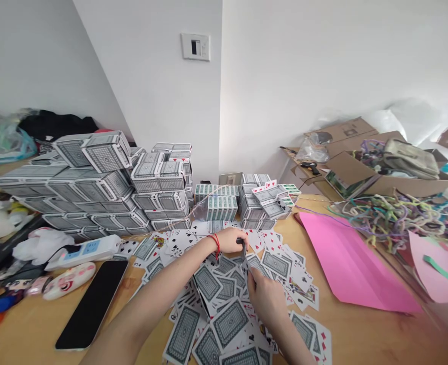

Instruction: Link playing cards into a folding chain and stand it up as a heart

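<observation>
My left hand [234,240], with a red string bracelet [216,245] at the wrist, reaches over the middle of the card heap. Its fingers are closed at the upper end of a playing card [245,259] seen nearly edge-on. A small dark spot by these fingertips is too small to name. Just below and to the right, my right hand [267,296] pinches the lower end of that card between thumb and fingers. Loose playing cards [229,322] lie spread beneath both hands, some face up, some showing grey-green patterned backs.
Stacked blocks of folded cards [105,187] stand at the back left, with a smaller stack [254,203] behind the hands. A black phone [92,304] and power strip [89,251] lie left. Pink paper [345,263], coloured cords [391,218] and a cardboard box [355,175] are right.
</observation>
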Available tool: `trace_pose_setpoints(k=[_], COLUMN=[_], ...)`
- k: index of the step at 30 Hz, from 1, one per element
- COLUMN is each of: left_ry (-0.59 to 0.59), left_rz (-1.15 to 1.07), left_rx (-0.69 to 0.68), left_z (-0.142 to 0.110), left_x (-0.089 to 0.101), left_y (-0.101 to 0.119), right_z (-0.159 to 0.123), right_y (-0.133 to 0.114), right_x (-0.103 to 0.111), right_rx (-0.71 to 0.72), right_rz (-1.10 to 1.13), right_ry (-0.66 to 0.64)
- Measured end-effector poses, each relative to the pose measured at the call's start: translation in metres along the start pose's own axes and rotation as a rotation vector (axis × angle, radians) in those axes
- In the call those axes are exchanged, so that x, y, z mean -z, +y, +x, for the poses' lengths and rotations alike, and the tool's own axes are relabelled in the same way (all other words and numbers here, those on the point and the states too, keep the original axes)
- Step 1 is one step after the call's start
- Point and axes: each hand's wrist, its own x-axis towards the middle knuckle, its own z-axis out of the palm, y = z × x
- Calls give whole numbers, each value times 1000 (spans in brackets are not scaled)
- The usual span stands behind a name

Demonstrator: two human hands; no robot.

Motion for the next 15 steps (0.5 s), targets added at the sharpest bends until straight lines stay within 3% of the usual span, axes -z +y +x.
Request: trace_pose_setpoints(k=[7,15], left_ry=[4,14], left_rz=[6,6], left_rx=[-3,11], left_z=[0,-2], left_x=[-2,-3], left_y=[1,4], right_z=[4,6], right_y=[-1,-6], right_x=[2,-1], right_rx=[17,96], right_rz=[-37,-102], right_ry=[27,179])
